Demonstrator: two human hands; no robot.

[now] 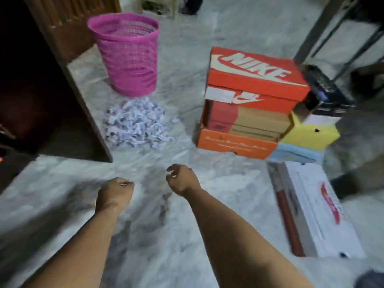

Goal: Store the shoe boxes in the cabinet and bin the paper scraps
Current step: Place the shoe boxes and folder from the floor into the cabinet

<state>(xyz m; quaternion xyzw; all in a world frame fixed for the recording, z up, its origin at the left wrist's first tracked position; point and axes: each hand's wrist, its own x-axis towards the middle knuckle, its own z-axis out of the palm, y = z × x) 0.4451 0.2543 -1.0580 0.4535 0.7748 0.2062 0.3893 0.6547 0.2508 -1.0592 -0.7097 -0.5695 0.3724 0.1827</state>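
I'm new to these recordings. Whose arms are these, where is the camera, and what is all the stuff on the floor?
There is no machine here: a person wears one camera on the head, looking down at their own bare arms. The left hand and right hand are both curled shut and hold nothing visible. On the marble floor sits a pink bin, with a pile of paper scraps in front of it. To the right is a stack of shoe boxes, and nearer, a white box. The dark wooden cabinet stands at left.

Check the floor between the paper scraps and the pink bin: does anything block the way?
Nothing visible does. The paper scraps lie on bare floor right in front of the pink bin, and both hands are empty.
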